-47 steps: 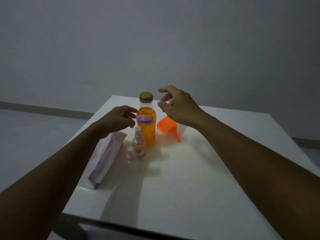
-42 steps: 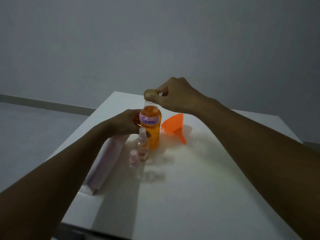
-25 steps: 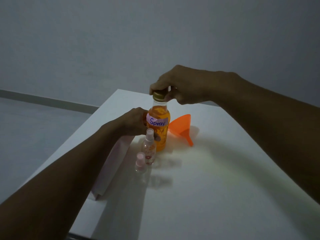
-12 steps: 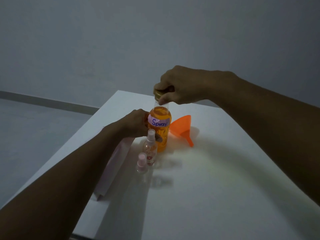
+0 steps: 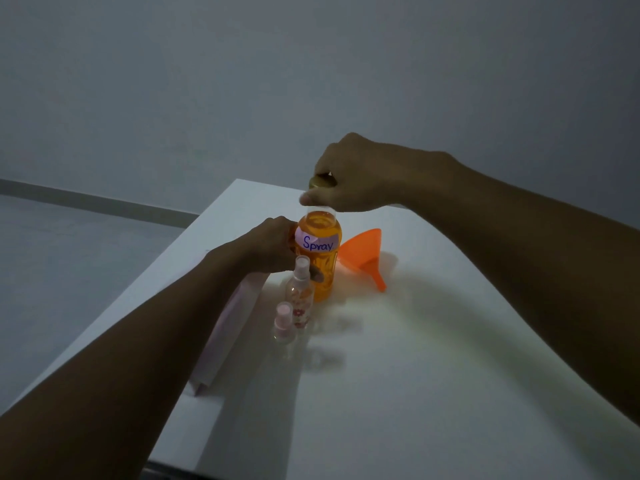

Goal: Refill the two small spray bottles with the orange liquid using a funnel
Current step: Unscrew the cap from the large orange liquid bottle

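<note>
Orange bottle [image 5: 320, 268] upright on table [image 5: 398, 375], between hands. Left hand [image 5: 273, 249] clamped round body; right hand [image 5: 353, 181] pinching gold cap [image 5: 320, 181]. Funnel [image 5: 363, 256] just right; two spray bottles [image 5: 299, 296] in front.

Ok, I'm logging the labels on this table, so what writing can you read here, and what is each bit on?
"Spray": handwritten in blue on a pale label on the large bottle of orange liquid.
The taller small spray bottle carries a pink flower print; no words readable there.
The shorter small spray bottle, the orange funnel and the pale pouch: no text visible.
</note>
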Motion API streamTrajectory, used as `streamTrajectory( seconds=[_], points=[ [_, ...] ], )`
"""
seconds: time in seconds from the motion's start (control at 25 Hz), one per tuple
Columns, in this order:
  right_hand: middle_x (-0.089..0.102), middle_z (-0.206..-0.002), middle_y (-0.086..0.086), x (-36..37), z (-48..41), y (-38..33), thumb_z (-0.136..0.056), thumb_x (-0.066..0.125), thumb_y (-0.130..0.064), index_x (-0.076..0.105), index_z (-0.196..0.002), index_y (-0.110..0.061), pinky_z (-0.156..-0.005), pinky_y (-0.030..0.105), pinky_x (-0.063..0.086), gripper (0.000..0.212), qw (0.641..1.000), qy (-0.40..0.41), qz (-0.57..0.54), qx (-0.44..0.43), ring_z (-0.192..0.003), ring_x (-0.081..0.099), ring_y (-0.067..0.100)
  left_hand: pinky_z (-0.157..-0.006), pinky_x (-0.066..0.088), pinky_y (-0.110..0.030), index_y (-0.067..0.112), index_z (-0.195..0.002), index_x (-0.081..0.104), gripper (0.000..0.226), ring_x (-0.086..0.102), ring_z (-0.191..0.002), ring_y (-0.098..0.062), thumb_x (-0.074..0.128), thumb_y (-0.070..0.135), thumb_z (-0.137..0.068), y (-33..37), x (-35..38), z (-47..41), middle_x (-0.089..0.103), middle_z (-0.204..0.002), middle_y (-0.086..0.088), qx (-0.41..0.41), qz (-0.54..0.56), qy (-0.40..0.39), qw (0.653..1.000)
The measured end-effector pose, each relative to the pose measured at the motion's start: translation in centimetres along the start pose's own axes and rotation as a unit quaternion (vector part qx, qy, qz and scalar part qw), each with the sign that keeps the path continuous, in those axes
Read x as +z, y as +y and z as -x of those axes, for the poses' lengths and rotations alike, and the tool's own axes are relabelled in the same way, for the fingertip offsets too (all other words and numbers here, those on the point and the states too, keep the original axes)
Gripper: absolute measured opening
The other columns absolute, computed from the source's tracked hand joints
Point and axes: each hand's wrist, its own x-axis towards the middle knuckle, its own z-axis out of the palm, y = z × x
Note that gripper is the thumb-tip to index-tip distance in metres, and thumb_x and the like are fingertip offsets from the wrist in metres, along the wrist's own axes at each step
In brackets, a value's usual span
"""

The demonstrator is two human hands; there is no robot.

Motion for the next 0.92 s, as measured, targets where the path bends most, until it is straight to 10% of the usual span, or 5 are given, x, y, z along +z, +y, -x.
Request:
streamTrajectory(
  seconds=[0.08, 0.16, 0.44, 0.6, 0.92],
  points=[
    [0.059, -0.097, -0.004, -0.6, 0.4, 0.6, -0.094, 0.064, -0.034, 0.067, -0.103, -0.017, -0.073, 0.028, 0.043, 0.019, 0.999, 0.012, -0.001, -0.037, -0.083, 0.056, 0.013, -0.074, 0.051, -0.017, 0.031, -0.101, 0.066, 0.051, 0.067, -0.083, -0.006, 0.084, 0.053, -0.059, 0.0, 0.0, 0.1, 0.071, -0.092, 0.011, -0.004, 0.002, -0.001, 1.000],
    [0.058, -0.118, -0.005, -1.1, 1.2, 1.4, -0.090, 0.070, -0.018, 0.062, -0.126, -0.024, -0.080, 0.023, 0.047, 0.037, 0.995, 0.059, -0.066, -0.056, -0.100, 0.058, 0.011, -0.076, 0.052, -0.019, 0.029, -0.102, 0.067, 0.052, 0.067, -0.085, -0.007, 0.084, 0.053, -0.059, 0.0, -0.1, 0.2, 0.072, -0.095, 0.009, -0.006, 0.005, -0.005, 1.000],
    [0.074, -0.093, -0.002, 7.8, 7.7, 3.9, -0.066, 0.090, -0.016, 0.069, -0.096, -0.023, -0.077, 0.035, 0.063, 0.037, 0.896, 0.231, -0.364, 0.109, -0.080, 0.074, 0.013, -0.079, 0.050, -0.024, 0.031, -0.101, 0.066, 0.047, 0.065, -0.086, -0.008, 0.083, 0.050, -0.062, 0.3, 0.0, 0.5, 0.069, -0.093, 0.009, 0.006, -0.013, 0.000, 1.000],
    [0.076, -0.082, -0.006, 15.5, 8.9, 2.9, -0.067, 0.090, -0.028, 0.073, -0.074, -0.021, -0.065, 0.025, 0.054, 0.020, 0.900, 0.191, -0.333, 0.207, -0.074, 0.071, 0.008, -0.084, 0.053, -0.028, 0.035, -0.099, 0.065, 0.051, 0.066, -0.089, -0.008, 0.083, 0.058, -0.057, 0.2, 0.0, 0.3, 0.071, -0.095, 0.010, 0.004, -0.028, -0.004, 1.000],
    [0.072, -0.097, 0.001, 21.3, 8.1, 1.6, -0.083, 0.078, -0.026, 0.071, -0.099, -0.014, -0.078, 0.022, 0.053, 0.021, 0.902, 0.239, -0.288, 0.214, -0.087, 0.063, 0.014, -0.084, 0.049, -0.025, 0.029, -0.110, 0.062, 0.052, 0.064, -0.098, -0.013, 0.084, 0.044, -0.065, 1.2, -0.1, 1.1, 0.067, -0.106, 0.006, 0.002, 0.001, -0.014, 1.000]
  ],
)
